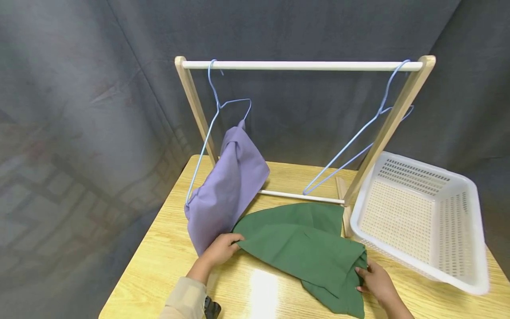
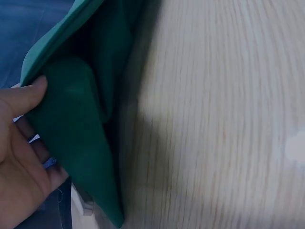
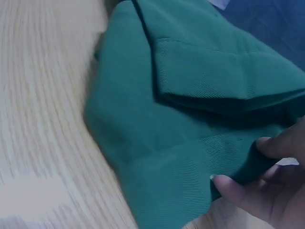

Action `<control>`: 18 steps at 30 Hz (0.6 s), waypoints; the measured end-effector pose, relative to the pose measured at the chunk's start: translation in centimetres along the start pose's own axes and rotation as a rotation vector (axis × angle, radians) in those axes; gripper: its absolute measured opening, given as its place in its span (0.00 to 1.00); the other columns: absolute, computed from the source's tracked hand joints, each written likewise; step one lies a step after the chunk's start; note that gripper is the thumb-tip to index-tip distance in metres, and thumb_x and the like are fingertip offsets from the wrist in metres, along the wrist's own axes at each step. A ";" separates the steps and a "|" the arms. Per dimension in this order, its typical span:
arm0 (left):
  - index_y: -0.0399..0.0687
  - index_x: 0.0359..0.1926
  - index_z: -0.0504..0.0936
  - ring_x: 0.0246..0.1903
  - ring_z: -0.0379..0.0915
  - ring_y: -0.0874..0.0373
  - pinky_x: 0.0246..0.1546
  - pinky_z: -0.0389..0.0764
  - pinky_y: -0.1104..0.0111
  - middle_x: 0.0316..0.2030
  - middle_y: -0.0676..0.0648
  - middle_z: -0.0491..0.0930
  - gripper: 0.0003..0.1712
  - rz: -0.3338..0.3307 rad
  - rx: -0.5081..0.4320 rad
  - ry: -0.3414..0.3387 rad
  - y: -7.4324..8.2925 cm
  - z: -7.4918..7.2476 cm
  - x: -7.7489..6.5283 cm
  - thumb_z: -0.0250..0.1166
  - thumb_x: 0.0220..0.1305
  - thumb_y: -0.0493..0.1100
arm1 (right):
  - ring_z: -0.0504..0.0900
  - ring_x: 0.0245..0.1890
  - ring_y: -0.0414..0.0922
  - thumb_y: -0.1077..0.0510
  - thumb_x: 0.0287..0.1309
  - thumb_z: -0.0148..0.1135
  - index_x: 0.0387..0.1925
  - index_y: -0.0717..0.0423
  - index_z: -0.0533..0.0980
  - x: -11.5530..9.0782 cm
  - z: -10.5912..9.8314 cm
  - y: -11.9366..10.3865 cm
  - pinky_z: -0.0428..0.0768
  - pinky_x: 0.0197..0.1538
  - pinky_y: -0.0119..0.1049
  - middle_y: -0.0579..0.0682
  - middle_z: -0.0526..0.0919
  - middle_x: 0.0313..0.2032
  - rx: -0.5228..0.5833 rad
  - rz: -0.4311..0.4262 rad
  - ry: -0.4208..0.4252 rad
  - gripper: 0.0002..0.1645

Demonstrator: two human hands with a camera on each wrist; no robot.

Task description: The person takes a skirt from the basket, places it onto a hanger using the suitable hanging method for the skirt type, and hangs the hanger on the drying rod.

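Note:
A green cloth (image 1: 303, 248) lies loosely folded across the table, its stitched hems showing in the right wrist view. My left hand (image 1: 221, 249) pinches its left end; in the left wrist view the thumb lies over the cloth and the other fingers are behind it. At the right end, my right hand (image 1: 376, 281) grips a hemmed edge (image 3: 224, 157) between thumb and fingers. Just behind my left hand, a purple cloth (image 1: 231, 190) hangs from a light blue hanger (image 1: 202, 153).
A rack with a white top rod (image 1: 303, 66) and wooden posts stands on the table (image 1: 143, 274). Another blue hanger (image 1: 345, 148) hangs bare at its right end. To the right sits a white perforated basket (image 1: 406, 212). Dark grey fabric (image 1: 99, 133) covers the background.

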State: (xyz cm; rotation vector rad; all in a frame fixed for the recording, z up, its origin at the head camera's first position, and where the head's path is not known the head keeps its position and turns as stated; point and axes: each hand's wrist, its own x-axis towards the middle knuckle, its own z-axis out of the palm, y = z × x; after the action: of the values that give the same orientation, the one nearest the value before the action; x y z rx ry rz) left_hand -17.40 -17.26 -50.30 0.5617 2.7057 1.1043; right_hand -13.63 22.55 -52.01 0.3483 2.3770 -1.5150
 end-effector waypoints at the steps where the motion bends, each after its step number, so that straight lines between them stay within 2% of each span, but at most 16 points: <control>1: 0.46 0.40 0.78 0.40 0.71 0.55 0.38 0.72 0.65 0.39 0.48 0.77 0.12 0.003 0.013 -0.022 -0.1 -0.1 -0.1 0.53 0.57 0.32 | 0.75 0.25 0.46 0.68 0.58 0.44 0.52 0.76 0.57 0.0 0.0 -0.1 0.77 0.26 0.36 0.59 0.73 0.29 -0.010 -0.010 0.009 0.22; 7: 0.51 0.32 0.79 0.31 0.70 0.63 0.32 0.70 0.70 0.33 0.54 0.77 0.14 0.020 0.077 -0.133 -0.3 -0.5 -0.7 0.52 0.54 0.29 | 0.76 0.33 0.52 0.68 0.57 0.45 0.50 0.75 0.61 -0.1 0.3 -0.8 0.77 0.31 0.36 0.69 0.73 0.38 -0.112 -0.109 0.074 0.19; 13: 0.51 0.21 0.72 0.21 0.59 0.67 0.25 0.64 0.75 0.21 0.59 0.67 0.13 0.065 0.127 -0.238 -0.4 -0.6 -1.0 0.53 0.51 0.28 | 0.75 0.35 0.57 0.66 0.57 0.45 0.41 0.66 0.68 -0.2 0.3 -1.4 0.73 0.33 0.45 0.66 0.75 0.37 -0.296 -0.226 0.215 0.11; 15: 0.50 0.19 0.70 0.20 0.57 0.68 0.24 0.63 0.76 0.18 0.60 0.65 0.12 0.075 0.130 -0.267 -0.5 -0.7 -1.1 0.54 0.50 0.29 | 0.74 0.37 0.60 0.67 0.56 0.44 0.39 0.64 0.69 -0.1 0.4 -1.3 0.73 0.34 0.46 0.66 0.76 0.37 -0.292 -0.270 0.266 0.10; 17: 0.49 0.18 0.70 0.19 0.56 0.68 0.23 0.63 0.76 0.18 0.60 0.64 0.12 0.063 0.123 -0.300 -0.5 -0.7 -1.2 0.55 0.48 0.28 | 0.73 0.40 0.62 0.67 0.56 0.44 0.39 0.63 0.70 0.4 0.5 -0.7 0.74 0.35 0.48 0.66 0.75 0.38 -0.241 -0.308 0.295 0.11; 18: 0.49 0.17 0.70 0.19 0.56 0.68 0.23 0.62 0.76 0.17 0.60 0.64 0.12 0.054 0.121 -0.317 -0.5 -0.8 -1.3 0.56 0.46 0.28 | 0.73 0.41 0.60 0.67 0.56 0.45 0.40 0.62 0.71 0.9 0.6 0.0 0.75 0.35 0.45 0.64 0.76 0.38 -0.227 -0.322 0.319 0.11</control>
State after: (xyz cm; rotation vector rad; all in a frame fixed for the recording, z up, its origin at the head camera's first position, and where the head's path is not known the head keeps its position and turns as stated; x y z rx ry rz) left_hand -16.54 -18.58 -50.05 0.7622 2.5026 0.7887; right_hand -14.39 22.02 -52.59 0.1694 2.9422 -1.3755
